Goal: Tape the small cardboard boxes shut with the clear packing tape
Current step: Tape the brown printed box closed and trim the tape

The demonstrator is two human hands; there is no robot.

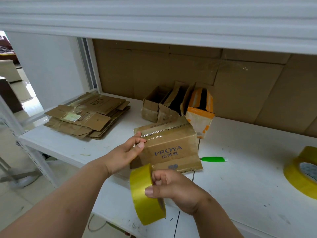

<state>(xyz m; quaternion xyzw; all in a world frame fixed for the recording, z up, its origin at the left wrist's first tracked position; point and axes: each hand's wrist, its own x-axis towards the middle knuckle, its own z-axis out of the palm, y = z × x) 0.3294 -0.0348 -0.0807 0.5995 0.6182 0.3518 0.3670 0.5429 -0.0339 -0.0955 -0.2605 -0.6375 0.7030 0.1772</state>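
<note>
A small brown cardboard box (169,143) printed "PROYA" rests tilted on the white shelf (240,177), with a strip of clear tape across its top. My left hand (127,153) grips the box's left edge, thumb on the front face. My right hand (173,188) holds a yellowish roll of packing tape (142,194) upright just below the box, fingers through its core. Tape seems to run from the roll up to the box's front.
Three open small boxes (178,103), one orange and white, stand behind. A stack of flattened cartons (87,115) lies at the back left. A green-handled cutter (213,159) lies to the right of the box. A second tape roll (301,172) sits at the far right. Cardboard lines the back wall.
</note>
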